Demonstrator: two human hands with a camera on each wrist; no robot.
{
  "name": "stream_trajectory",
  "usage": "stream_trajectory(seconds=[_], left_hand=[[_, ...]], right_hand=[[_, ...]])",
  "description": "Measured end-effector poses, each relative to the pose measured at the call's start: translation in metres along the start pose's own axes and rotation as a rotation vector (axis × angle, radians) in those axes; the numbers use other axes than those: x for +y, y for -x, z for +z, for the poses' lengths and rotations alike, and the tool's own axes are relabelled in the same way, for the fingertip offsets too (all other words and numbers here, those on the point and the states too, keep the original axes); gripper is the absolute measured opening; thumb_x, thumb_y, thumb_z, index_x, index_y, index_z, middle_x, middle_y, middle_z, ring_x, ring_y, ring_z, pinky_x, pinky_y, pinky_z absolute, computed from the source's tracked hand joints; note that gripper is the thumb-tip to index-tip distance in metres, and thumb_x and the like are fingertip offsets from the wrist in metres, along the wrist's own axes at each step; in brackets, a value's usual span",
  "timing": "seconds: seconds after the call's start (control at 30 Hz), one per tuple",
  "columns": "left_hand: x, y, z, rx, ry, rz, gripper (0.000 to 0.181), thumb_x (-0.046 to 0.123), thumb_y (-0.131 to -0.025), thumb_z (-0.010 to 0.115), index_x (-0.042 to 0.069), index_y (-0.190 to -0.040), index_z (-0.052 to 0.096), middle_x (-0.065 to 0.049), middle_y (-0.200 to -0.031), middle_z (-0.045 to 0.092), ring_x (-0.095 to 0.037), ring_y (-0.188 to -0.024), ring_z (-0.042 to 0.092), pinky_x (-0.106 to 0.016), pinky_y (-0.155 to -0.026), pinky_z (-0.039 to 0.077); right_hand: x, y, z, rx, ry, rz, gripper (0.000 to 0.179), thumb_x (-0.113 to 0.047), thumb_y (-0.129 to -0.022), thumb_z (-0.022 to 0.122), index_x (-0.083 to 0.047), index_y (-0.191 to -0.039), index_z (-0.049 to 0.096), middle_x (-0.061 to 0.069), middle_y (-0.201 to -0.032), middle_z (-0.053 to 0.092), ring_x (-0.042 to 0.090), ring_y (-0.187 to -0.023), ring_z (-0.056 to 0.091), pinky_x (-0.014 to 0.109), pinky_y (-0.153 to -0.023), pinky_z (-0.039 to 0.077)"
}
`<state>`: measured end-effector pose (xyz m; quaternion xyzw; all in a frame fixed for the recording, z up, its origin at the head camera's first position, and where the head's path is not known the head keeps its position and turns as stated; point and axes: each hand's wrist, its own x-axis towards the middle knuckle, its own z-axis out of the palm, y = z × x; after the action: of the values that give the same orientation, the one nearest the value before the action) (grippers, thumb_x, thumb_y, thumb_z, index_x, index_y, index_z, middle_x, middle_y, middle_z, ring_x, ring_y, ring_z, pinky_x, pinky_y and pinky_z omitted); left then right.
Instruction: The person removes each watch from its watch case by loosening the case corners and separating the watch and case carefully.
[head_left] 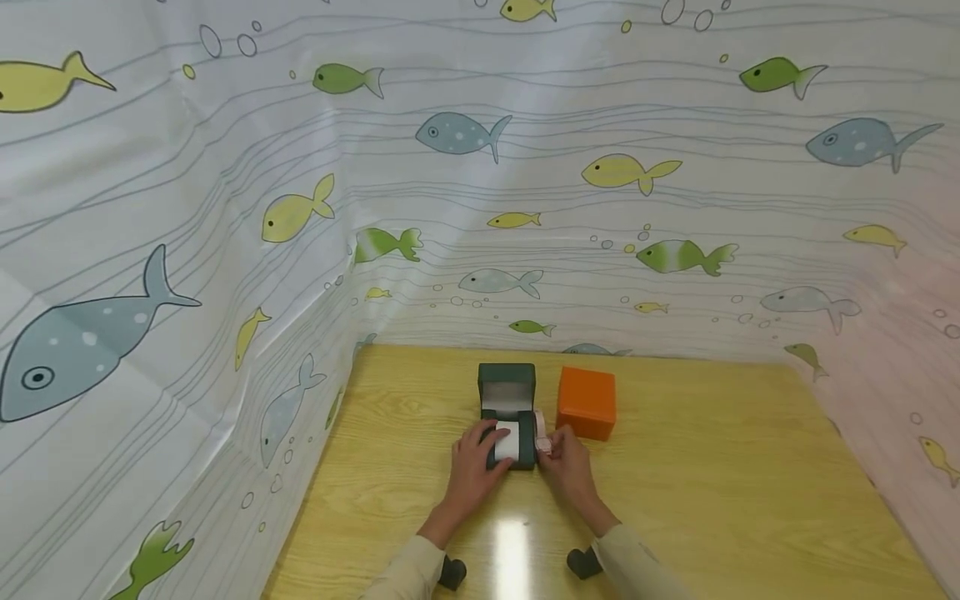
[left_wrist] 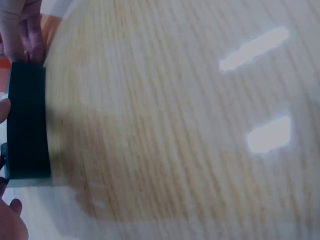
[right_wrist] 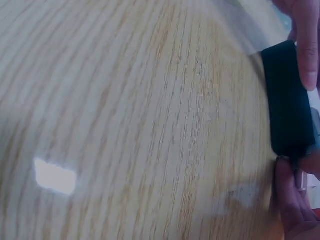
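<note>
A dark green watch box (head_left: 527, 442) stands with its lid (head_left: 507, 374) raised, and a white cushion (head_left: 507, 442) lies inside. My left hand (head_left: 468, 471) holds the box from its left side, its thumb across the front rim beside the cushion. At the box's right side, my right hand (head_left: 572, 468) pinches a pale pink wristwatch (head_left: 543, 444) upright against or very near the wall. In the left wrist view, the box front (left_wrist: 28, 122) shows with the right-hand fingers (left_wrist: 32, 35) beyond it. The right wrist view has the same front (right_wrist: 288, 100) and a left-hand digit (right_wrist: 308, 65) over it.
Just right of the watch box sits an orange box (head_left: 587, 400). Everything rests on a pale wooden table (head_left: 720, 483). Fish-patterned sheets (head_left: 570, 258) rise behind and at both sides. Two black heart-shaped pieces (head_left: 583, 563) are beside the wrists.
</note>
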<state>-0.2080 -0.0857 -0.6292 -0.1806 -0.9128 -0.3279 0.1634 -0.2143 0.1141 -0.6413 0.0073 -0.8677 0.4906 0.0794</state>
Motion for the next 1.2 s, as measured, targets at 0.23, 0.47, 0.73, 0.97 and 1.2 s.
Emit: stream_trajectory(seconds=[0.23, 0.47, 0.73, 0.97, 1.2], left_hand=[[-0.008, -0.008, -0.003, 0.034, -0.076, 0.012, 0.044, 0.027, -0.085, 0.081, 0.015, -0.127, 0.071, -0.013, -0.138, 0.064, -0.036, -0.123, 0.053, -0.043, -0.082, 0.037], [-0.013, -0.016, 0.003, 0.022, -0.092, 0.003, 0.046, 0.028, -0.086, 0.081, 0.016, -0.129, 0.070, -0.014, -0.140, 0.063, -0.038, -0.125, 0.053, -0.047, -0.085, 0.039], [-0.013, -0.021, 0.003, -0.005, -0.118, -0.041, 0.045, 0.028, -0.089, 0.078, 0.017, -0.131, 0.069, -0.012, -0.143, 0.062, -0.036, -0.127, 0.052, -0.046, -0.084, 0.039], [-0.011, -0.027, -0.001, -0.020, -0.090, -0.029, 0.044, 0.026, -0.091, 0.076, 0.014, -0.131, 0.068, -0.015, -0.143, 0.062, -0.040, -0.128, 0.052, -0.055, -0.088, 0.042], [-0.014, -0.027, 0.001, -0.045, -0.160, -0.025, 0.045, 0.031, -0.092, 0.074, 0.017, -0.134, 0.067, -0.012, -0.145, 0.062, -0.036, -0.127, 0.054, -0.050, -0.084, 0.046]], right_hand=[[-0.011, -0.007, 0.009, 0.054, 0.014, 0.022, 0.032, 0.001, -0.084, 0.079, -0.002, -0.093, 0.049, 0.021, -0.109, 0.075, 0.017, -0.079, 0.055, 0.021, -0.067, 0.043], [-0.010, -0.011, 0.016, 0.075, 0.074, 0.076, 0.032, -0.002, -0.084, 0.080, -0.003, -0.094, 0.049, 0.017, -0.112, 0.075, 0.014, -0.072, 0.054, 0.022, -0.063, 0.040], [-0.007, -0.015, 0.021, 0.088, 0.109, 0.153, 0.031, -0.013, -0.087, 0.081, -0.008, -0.095, 0.052, 0.009, -0.114, 0.078, 0.011, -0.069, 0.060, 0.023, -0.063, 0.037], [-0.003, -0.016, 0.025, 0.177, 0.168, 0.171, 0.027, -0.022, -0.086, 0.083, -0.013, -0.091, 0.058, 0.005, -0.112, 0.078, 0.016, -0.074, 0.058, 0.026, -0.062, 0.035], [0.004, -0.011, 0.023, 0.180, 0.167, 0.115, 0.032, -0.027, -0.083, 0.086, -0.013, -0.101, 0.063, 0.005, -0.102, 0.074, 0.013, -0.073, 0.055, 0.028, -0.065, 0.039]])
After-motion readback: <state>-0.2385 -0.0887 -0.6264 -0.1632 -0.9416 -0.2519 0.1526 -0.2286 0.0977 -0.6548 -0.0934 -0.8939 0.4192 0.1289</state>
